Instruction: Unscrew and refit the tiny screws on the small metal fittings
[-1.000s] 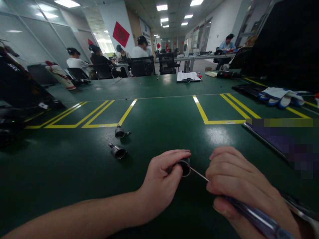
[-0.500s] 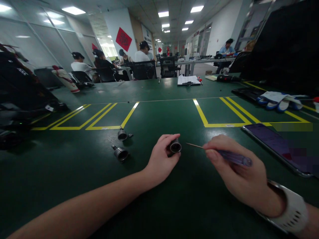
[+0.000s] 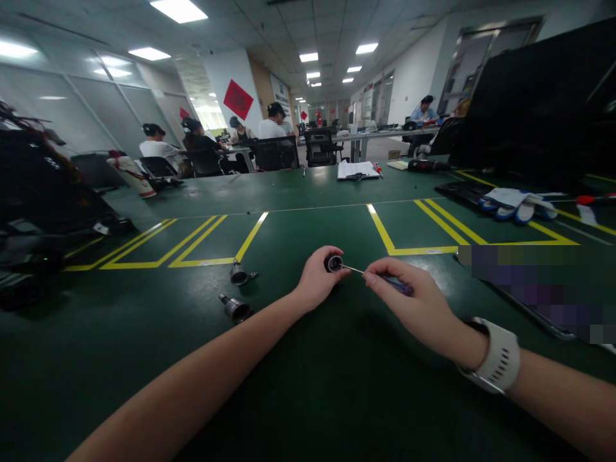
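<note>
Between the thumb and fingers of my left hand [image 3: 318, 280] is a small dark metal cup-shaped part [image 3: 333, 263], its round opening turned toward me. My right hand [image 3: 409, 292] grips a screwdriver [image 3: 398, 285] with a translucent purple handle and a thin shaft. The shaft's tip reaches the mouth of the metal part; how deep it goes I cannot tell. Left of my hands, two similar metal parts [image 3: 237, 309] lie on the green table, one behind the other. Beside the farther one is a tiny metal piece [image 3: 254, 274].
Yellow tape lines [image 3: 418, 251] mark the green tabletop [image 3: 308, 385]. On the right lie a phone [image 3: 534, 311], partly blurred out, and white-and-blue gloves [image 3: 517, 202]. A clipboard with paper [image 3: 357, 170] sits farther back. A large black object [image 3: 534, 115] stands at right. Several people sit at tables beyond.
My right hand has moved left and away from me, bringing the screwdriver tip to the metal part's opening. My left hand still holds the part, now slightly farther off. The view has tilted up.
</note>
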{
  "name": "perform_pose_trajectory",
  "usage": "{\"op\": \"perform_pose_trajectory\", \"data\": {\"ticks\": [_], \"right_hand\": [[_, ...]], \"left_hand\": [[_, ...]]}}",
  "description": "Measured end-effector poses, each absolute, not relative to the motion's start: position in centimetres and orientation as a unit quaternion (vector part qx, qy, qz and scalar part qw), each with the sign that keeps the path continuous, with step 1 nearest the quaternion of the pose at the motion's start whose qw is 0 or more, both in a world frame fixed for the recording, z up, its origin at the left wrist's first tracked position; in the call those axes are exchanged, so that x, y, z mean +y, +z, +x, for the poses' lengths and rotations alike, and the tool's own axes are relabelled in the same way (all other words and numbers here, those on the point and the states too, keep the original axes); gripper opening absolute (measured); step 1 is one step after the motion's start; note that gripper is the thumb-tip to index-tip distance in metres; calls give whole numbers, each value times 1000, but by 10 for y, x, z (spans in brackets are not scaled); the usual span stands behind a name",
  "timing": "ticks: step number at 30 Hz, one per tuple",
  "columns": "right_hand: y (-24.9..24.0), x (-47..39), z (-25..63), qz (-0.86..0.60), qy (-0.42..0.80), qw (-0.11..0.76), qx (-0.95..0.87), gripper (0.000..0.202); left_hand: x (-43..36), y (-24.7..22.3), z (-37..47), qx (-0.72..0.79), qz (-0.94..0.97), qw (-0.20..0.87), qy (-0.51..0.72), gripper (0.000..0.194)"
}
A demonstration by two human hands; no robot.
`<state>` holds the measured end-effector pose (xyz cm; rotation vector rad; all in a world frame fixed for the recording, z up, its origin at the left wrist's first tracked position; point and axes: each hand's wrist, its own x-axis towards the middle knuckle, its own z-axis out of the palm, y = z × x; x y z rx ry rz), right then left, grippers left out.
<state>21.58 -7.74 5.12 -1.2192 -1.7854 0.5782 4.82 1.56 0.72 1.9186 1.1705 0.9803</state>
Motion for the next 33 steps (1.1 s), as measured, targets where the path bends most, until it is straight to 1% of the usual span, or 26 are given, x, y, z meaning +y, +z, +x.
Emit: {"op": "perform_pose_trajectory", "data": {"ticks": [3,7,13,17,22,27,30,33], "right_hand": [[46,-71,212,-489,214,438,-724,13],[35,-68,211,-472,192,426,-748,11],[28,-71,213,-423,146,395,-802,11],[28,-76,212,-428,136,380,-809,11],[26,-77,211,-445,156,406,-783,10],[27,-73,212,-464,242,425,-738,11],[26,-70,216,-476,337,425,-692,13],[21,-66,219,-454,440,443,-636,16]], "left_hand": [[15,8,46,444,749,339,356,28],[16,9,44,444,751,340,352,29],[18,7,48,413,787,315,334,28],[16,6,50,424,787,297,337,27],[13,8,51,448,771,300,338,25],[12,9,51,448,774,299,332,21],[12,8,51,428,775,320,336,20],[12,7,50,417,770,340,342,22]]}}
